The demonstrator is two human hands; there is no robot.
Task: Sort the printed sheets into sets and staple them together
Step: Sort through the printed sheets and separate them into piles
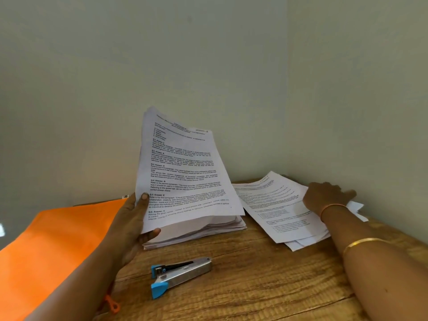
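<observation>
left hand (132, 218) pinches lifted white printed sheets (185, 167), right hand (326, 193) flat on loose white paper pile (278, 205) at 3 o'clock; weak pinch cd drop pgs, mixing sets.

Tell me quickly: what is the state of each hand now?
Left hand: holds the lifted white printed sheets by their edge.
Right hand: open, resting on the loose white printed pages.

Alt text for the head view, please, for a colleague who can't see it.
The left hand holds printed sheets tilted up off a thick stack on a wooden table; the right hand rests on a looser pile. A stapler lies in front, an orange folder at left.
</observation>
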